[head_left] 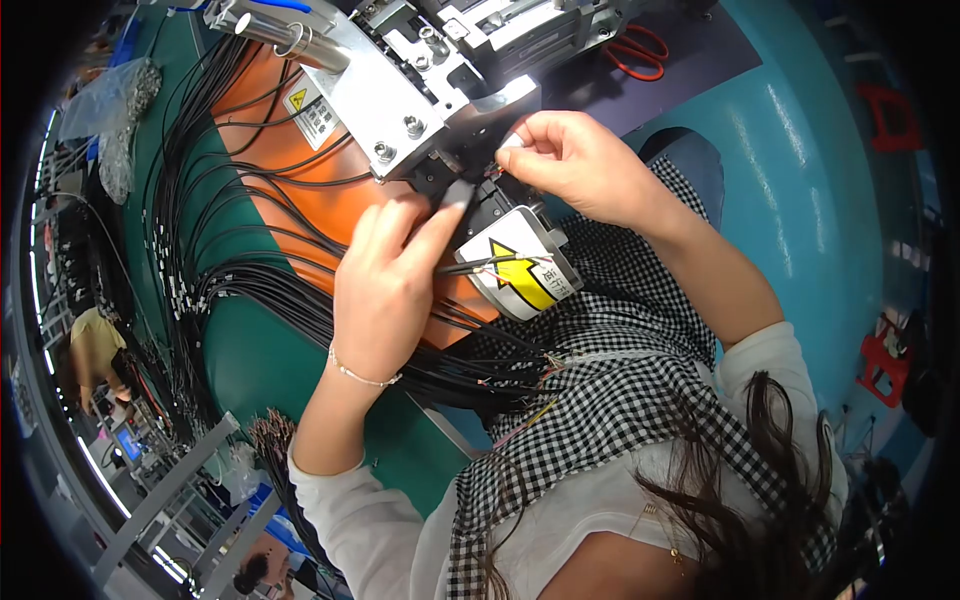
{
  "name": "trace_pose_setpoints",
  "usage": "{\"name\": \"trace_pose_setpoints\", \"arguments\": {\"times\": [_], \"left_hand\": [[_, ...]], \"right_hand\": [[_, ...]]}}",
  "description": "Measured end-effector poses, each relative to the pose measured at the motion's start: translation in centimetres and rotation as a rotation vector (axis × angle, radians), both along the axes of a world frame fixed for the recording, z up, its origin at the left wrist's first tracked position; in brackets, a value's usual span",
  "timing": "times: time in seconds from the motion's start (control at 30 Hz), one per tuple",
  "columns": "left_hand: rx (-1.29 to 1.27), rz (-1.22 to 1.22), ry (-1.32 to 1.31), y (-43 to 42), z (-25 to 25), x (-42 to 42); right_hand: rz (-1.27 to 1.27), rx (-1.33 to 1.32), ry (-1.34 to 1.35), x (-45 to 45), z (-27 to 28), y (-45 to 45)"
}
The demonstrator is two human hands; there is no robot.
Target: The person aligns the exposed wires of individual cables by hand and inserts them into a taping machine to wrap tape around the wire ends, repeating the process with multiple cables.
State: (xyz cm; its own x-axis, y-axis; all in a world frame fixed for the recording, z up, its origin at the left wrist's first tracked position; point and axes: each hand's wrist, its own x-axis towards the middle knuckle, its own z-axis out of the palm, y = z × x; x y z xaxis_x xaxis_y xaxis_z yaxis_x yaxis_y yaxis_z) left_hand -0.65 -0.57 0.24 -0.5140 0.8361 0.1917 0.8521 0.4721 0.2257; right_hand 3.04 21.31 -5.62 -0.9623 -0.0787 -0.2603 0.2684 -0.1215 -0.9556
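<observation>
Thumb and forefinger of the right hand (585,170) are brought together beside the machine (365,105), wrist bent; whether anything is pinched cannot be told. The left hand's (385,275) forefinger is stretched towards the machine, its grip hidden, while black cables (270,293) are spread leftward across the orange surface (325,215).
</observation>
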Motion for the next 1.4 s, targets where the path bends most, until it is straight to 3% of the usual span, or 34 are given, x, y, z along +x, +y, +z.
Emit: {"name": "trace_pose_setpoints", "arguments": {"times": [0.3, 0.43, 0.53, 0.67, 0.83, 0.93, 1.1, 1.2, 1.33, 1.4], "left_hand": [[0.037, 0.068, -0.076, -0.5, 0.1, 0.5], [0.040, 0.065, 0.121, -0.4, 0.6, 0.5], [0.206, 0.097, -0.098, -0.3, 0.6, 1.1], [0.305, 0.093, -0.307, 0.5, 0.6, 1.4], [0.286, 0.012, -0.260, 1.5, 1.1, 1.1], [0.228, 0.142, -0.357, 1.7, 1.1, 1.5], [0.202, 0.220, -0.534, 2.8, 1.7, 1.9], [0.451, 0.360, -0.808, 3.6, 1.7, 1.8], [0.678, 0.349, -1.038, 3.8, 1.1, 1.6], [0.629, 0.349, -1.020, 3.5, 1.4, 1.6]], "right_hand": [[0.145, -0.081, -0.081, -0.4, 0.2, 1.1], [0.019, -0.030, -0.042, 0.0, 0.1, 0.5], [-0.142, -0.041, 0.072, 1.3, 0.3, 0.1], [-0.093, -0.084, 0.157, 3.5, 1.4, -0.1], [-0.102, -0.179, 0.329, 6.0, 2.4, 0.0], [-0.047, -0.103, 0.174, 6.0, 3.2, 0.5], [-0.014, -0.021, 0.257, 4.6, 4.1, -0.2], [-0.285, -0.056, 0.451, 3.6, 4.3, -0.9], [-0.122, 0.137, 0.246, 4.5, 3.9, -0.8], [-0.137, 0.136, 0.249, 4.6, 3.9, -1.6]]}}
